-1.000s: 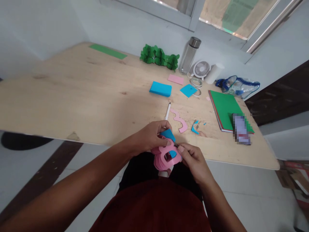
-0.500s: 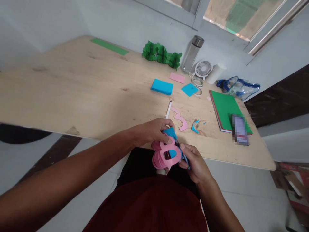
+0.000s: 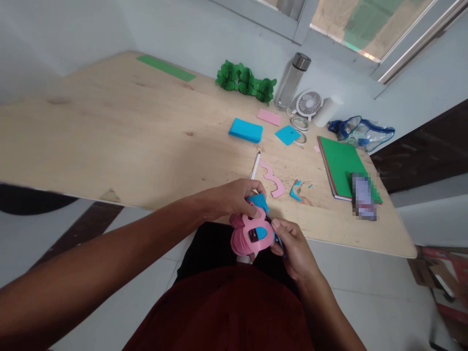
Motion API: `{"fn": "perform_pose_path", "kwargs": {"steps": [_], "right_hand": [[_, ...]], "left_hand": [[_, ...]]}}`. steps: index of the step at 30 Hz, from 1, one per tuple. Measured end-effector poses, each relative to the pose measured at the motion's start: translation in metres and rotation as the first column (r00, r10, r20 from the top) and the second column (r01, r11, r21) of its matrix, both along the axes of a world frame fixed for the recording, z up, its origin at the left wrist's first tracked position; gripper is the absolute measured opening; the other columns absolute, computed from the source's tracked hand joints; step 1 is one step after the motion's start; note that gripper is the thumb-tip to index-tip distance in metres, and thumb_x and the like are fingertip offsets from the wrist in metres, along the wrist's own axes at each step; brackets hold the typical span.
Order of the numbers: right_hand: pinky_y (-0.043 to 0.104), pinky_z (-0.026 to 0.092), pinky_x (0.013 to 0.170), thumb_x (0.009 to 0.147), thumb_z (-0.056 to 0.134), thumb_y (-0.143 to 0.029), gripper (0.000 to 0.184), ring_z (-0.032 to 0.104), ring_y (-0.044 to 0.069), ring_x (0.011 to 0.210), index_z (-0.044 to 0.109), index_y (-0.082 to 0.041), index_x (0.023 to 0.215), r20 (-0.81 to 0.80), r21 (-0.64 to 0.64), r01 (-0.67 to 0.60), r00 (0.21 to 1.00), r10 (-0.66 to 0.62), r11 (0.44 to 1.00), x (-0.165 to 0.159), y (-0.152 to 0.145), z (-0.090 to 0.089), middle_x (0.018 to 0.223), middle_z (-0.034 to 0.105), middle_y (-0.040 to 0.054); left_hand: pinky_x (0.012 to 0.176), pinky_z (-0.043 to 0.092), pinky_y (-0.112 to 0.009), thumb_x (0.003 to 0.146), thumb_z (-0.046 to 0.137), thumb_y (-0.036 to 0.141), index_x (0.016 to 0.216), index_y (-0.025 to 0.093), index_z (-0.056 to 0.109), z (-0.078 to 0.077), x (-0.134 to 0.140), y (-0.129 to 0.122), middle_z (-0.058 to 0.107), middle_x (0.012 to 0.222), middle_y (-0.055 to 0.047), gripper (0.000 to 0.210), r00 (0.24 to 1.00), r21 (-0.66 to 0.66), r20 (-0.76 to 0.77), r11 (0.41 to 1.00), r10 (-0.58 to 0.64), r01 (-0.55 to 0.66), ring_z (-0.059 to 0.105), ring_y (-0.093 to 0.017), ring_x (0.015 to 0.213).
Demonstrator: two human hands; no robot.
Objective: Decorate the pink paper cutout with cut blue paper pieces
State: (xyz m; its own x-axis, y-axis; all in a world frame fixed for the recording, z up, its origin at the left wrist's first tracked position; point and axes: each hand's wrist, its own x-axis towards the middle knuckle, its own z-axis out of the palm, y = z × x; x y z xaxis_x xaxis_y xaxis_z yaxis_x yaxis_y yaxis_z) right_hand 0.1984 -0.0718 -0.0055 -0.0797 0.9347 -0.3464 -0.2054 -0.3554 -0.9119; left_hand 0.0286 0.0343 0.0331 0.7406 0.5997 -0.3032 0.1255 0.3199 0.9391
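My left hand (image 3: 246,197) is closed on a layered pink paper cutout (image 3: 268,239) with rounded, figure-eight-like openings. Blue paper (image 3: 259,201) is pinched along with it and shows through the lower opening. My right hand (image 3: 292,243) grips dark-handled scissors (image 3: 280,244) at the cutout's right side. Their blades are mostly hidden behind the papers. Both hands are held low at the table's front edge, over my lap. Just beyond them on the table lie a wavy pink paper strip (image 3: 272,180), a white pen (image 3: 255,165) and curved blue paper scraps (image 3: 295,192).
Behind are a blue paper stack (image 3: 245,130), pink paper (image 3: 269,117), a blue sheet (image 3: 287,135), tape rolls (image 3: 300,123), a green paper garland (image 3: 245,80), a bottle (image 3: 292,83) and a small fan (image 3: 309,104). A phone (image 3: 363,197) rests on a green folder (image 3: 341,163) at right.
The scissors' handles have drawn closer together in my right hand and sit slightly further left. My left hand keeps its hold on the papers, almost unmoved.
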Motion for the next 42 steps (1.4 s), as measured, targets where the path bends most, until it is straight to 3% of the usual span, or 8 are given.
{"fn": "perform_pose_path", "kwargs": {"steps": [10, 23, 33, 42], "right_hand": [[0.024, 0.010, 0.044, 0.083, 0.060, -0.048, 0.041, 0.018, 0.006, 0.046, 0.047, -0.017, 0.058, 0.047, 0.027, 0.061, 0.997, -0.062, 0.998, -0.0045, -0.0040, -0.0023, 0.051, 0.033, -0.0068], [0.024, 0.009, 0.044, 0.081, 0.060, -0.052, 0.045, 0.017, 0.006, 0.044, 0.045, -0.018, 0.056, 0.083, 0.013, 0.052, 0.995, -0.053, 0.999, -0.0047, -0.0043, -0.0012, 0.048, 0.032, -0.0078], [0.024, 0.010, 0.043, 0.080, 0.060, -0.054, 0.046, 0.017, 0.006, 0.044, 0.044, -0.018, 0.056, 0.110, 0.006, 0.059, 0.992, -0.059, 0.998, -0.0052, -0.0042, -0.0005, 0.048, 0.030, -0.0079], [0.022, 0.014, 0.041, 0.079, 0.063, -0.051, 0.043, 0.020, 0.005, 0.042, 0.048, -0.017, 0.057, -0.022, -0.008, 0.113, 0.993, -0.113, 0.994, -0.0057, -0.0050, -0.0022, 0.048, 0.034, -0.0078]], "left_hand": [[0.043, 0.036, -0.017, 0.062, 0.067, 0.012, 0.082, 0.017, 0.054, -0.0043, 0.0037, -0.0002, 0.055, 0.061, 0.005, 0.024, 1.000, 0.013, -0.016, 1.000, 0.012, -0.012, 0.048, -0.008, 0.049], [0.041, 0.035, -0.016, 0.061, 0.065, 0.007, 0.083, 0.017, 0.053, -0.0076, 0.0055, -0.0002, 0.055, 0.059, 0.007, 0.027, 1.000, 0.002, -0.012, 1.000, 0.024, -0.024, 0.048, -0.007, 0.046], [0.039, 0.035, -0.016, 0.061, 0.066, 0.007, 0.084, 0.017, 0.053, -0.0092, 0.0061, -0.0004, 0.054, 0.056, 0.007, 0.028, 0.999, -0.071, -0.001, 0.997, 0.032, -0.032, 0.047, -0.007, 0.042], [0.041, 0.037, -0.016, 0.061, 0.066, 0.006, 0.082, 0.016, 0.055, -0.0088, 0.0036, 0.0009, 0.056, 0.060, 0.006, 0.026, 0.995, -0.116, 0.089, 0.993, 0.033, -0.023, 0.048, -0.006, 0.046]]}}
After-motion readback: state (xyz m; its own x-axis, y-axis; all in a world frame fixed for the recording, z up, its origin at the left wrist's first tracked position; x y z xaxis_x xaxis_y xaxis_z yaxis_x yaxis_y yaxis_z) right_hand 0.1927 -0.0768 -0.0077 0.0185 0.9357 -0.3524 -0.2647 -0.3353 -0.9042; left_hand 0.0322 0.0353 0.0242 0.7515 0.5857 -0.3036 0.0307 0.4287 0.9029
